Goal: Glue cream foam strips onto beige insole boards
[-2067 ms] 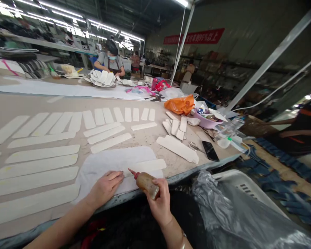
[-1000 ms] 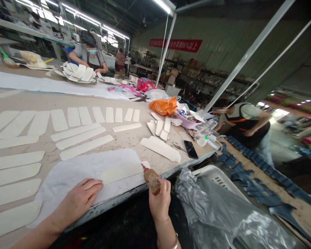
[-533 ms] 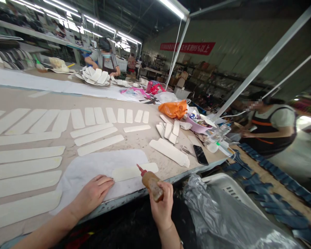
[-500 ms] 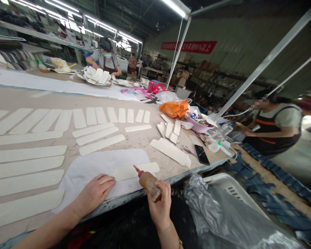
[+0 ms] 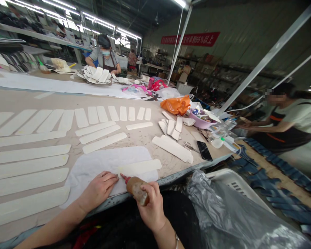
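My right hand [image 5: 152,205] is wrapped round a squeeze bottle [image 5: 137,189] of brown liquid with a red nozzle, which looks like a glue bottle. The bottle is tilted, its tip close to the left end of a long cream strip [image 5: 142,167]. That strip lies on a white sheet [image 5: 93,162] at the table's near edge. Fingers stretched out, my left hand [image 5: 102,186] rests flat on the sheet by the strip's left end. Whether its fingertips touch the strip I cannot tell.
Cream strips [image 5: 28,171] lie in rows to the left. Stacked pieces [image 5: 172,148], scissors [image 5: 190,146] and a phone [image 5: 204,150] lie right, near a purple basin [image 5: 200,121]. Grey plastic [image 5: 223,207] fills a white crate beside the table. Co-workers [image 5: 287,121] are across and at right.
My right hand has moved the bottle left, bringing its nozzle from over the strip's middle to its left end. My left hand stays by the strip. The view has shifted slightly.
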Available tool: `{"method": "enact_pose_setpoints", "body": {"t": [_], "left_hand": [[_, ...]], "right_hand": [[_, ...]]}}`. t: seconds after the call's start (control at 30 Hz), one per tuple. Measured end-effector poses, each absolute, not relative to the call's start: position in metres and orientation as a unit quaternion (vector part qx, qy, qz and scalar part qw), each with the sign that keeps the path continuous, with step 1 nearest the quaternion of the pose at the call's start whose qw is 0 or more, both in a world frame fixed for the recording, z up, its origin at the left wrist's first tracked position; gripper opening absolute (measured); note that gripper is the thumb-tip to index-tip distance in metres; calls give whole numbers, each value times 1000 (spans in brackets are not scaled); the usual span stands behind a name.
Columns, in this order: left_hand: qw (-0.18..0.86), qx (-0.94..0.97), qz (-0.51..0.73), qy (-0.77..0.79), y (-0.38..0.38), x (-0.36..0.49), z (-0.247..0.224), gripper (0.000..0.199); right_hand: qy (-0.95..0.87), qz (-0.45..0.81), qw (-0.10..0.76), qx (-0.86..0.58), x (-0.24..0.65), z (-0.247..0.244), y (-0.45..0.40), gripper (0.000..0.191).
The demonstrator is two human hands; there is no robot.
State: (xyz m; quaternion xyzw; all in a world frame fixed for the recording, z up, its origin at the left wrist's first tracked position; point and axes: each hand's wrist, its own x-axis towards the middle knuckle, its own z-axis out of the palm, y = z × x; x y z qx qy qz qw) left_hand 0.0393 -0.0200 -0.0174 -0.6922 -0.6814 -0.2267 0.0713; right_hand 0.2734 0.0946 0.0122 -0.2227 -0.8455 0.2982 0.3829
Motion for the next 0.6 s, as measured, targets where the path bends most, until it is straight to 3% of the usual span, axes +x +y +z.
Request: {"method": "enact_pose_setpoints", "body": {"t": [0.23, 0.6], "left_hand": [[71, -691, -225, -683, -20, 37, -19, 24], [80, -685, -238, -683, -19, 34, -22, 24]], "right_hand": [[-830, 287, 393, -273, 296, 12, 99, 35], [-790, 132, 433, -413, 340, 9, 135, 26]]}}
